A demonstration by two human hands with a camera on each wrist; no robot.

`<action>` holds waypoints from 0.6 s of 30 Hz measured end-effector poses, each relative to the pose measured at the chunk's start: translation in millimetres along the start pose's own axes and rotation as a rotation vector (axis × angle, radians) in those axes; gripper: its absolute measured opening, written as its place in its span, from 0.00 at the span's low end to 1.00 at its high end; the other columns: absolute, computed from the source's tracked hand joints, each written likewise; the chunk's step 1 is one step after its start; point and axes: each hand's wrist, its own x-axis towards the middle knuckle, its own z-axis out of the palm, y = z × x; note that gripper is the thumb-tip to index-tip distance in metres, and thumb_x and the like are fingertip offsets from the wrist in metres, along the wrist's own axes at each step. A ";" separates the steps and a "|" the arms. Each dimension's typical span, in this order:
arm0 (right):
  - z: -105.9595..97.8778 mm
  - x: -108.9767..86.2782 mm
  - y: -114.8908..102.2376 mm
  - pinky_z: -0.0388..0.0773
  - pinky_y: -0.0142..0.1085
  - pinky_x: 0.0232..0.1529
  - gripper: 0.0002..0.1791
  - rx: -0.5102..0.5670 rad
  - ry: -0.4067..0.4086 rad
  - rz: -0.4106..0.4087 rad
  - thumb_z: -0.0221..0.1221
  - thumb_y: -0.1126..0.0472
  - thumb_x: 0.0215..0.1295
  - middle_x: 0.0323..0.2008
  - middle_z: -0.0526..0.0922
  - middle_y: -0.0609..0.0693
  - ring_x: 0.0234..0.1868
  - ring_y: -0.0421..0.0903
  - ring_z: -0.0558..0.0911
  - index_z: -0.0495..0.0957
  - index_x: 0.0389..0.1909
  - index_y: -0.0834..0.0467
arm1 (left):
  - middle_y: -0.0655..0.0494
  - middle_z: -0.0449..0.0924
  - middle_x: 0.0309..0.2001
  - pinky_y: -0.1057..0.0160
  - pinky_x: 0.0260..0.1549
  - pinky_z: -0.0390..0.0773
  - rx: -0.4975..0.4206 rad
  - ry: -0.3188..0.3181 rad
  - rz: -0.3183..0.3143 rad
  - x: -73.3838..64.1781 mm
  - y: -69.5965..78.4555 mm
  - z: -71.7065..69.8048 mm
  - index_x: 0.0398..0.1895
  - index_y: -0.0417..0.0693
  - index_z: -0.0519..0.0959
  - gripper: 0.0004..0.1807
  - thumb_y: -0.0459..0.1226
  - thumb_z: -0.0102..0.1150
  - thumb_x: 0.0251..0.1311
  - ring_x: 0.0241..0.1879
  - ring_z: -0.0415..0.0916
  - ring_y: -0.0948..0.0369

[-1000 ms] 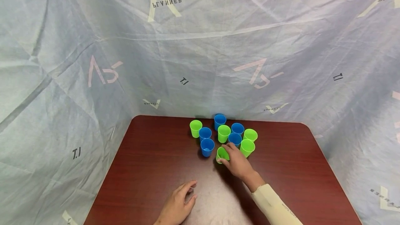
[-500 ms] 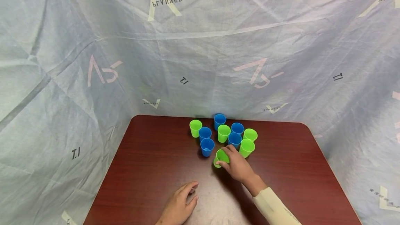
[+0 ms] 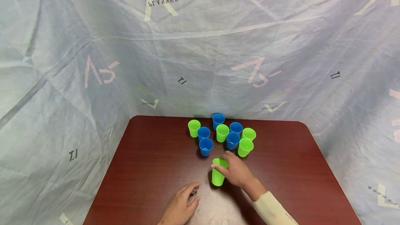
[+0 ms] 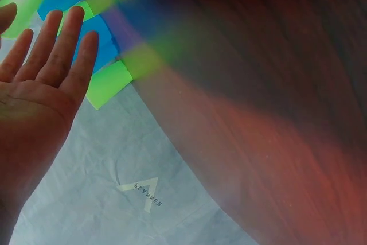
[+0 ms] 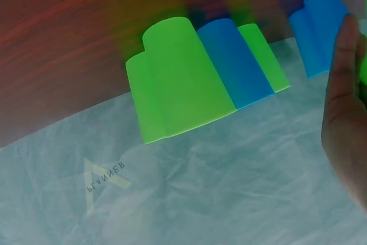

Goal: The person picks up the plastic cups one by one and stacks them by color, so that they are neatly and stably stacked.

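The right hand (image 3: 236,172) is holding a bright green cup (image 3: 217,177) on its upper part, its grip clasping the cup with the thumb lying across the near side and the fingers sitting at the far right of the rim. That cup is sitting nearer to the person than the other cups, over the dark red counter (image 3: 143,169); whether its base is touching the surface, I cannot tell from here. Taking it as the middle of a clock, with twelve at the far edge, the left hand (image 3: 181,204) is lying near it at eight, its grip wide, the thumb standing apart from the relaxed fingers. A pale sleeve (image 3: 272,208) is covering the right forearm at four. Toward eleven, a front blue cup (image 3: 206,148) is standing upright, with a second blue cup (image 3: 203,132) just behind it and a far-left green cup (image 3: 194,130) beyond. At twelve, a middle green cup (image 3: 222,134) is standing before a rear blue cup (image 3: 218,121). Toward one, a near blue cup (image 3: 233,142) is partly hiding a farther blue cup (image 3: 235,127). Between one and two, a near green cup (image 3: 245,148) is partly hiding a farther green cup (image 3: 249,133). Grey printed cloth (image 3: 200,55) is hanging behind the counter.
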 end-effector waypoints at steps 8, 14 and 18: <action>5.8 -4.9 -4.3 0.80 0.39 0.42 0.25 0.001 0.036 -0.028 0.58 0.31 0.72 0.38 0.83 0.44 0.37 0.40 0.80 0.85 0.43 0.50 | 0.57 0.89 0.51 0.61 0.47 0.86 0.010 0.022 0.028 -1.0 -2.2 2.5 0.61 0.47 0.81 0.20 0.38 0.69 0.68 0.47 0.87 0.59; 9.6 -9.5 -8.8 0.82 0.41 0.44 0.25 -0.051 0.041 -0.045 0.56 0.33 0.74 0.37 0.82 0.39 0.37 0.37 0.80 0.84 0.44 0.50 | 0.59 0.88 0.51 0.60 0.49 0.85 -0.025 -0.036 -0.046 1.4 1.7 2.8 0.63 0.50 0.80 0.20 0.47 0.63 0.74 0.49 0.86 0.62; 11.6 -12.3 -13.0 0.77 0.35 0.38 0.23 -0.055 0.040 -0.070 0.56 0.34 0.75 0.36 0.79 0.38 0.33 0.35 0.74 0.82 0.44 0.50 | 0.58 0.87 0.52 0.60 0.49 0.86 -0.059 -0.059 -0.066 2.6 3.7 2.9 0.64 0.49 0.78 0.23 0.53 0.58 0.76 0.49 0.86 0.60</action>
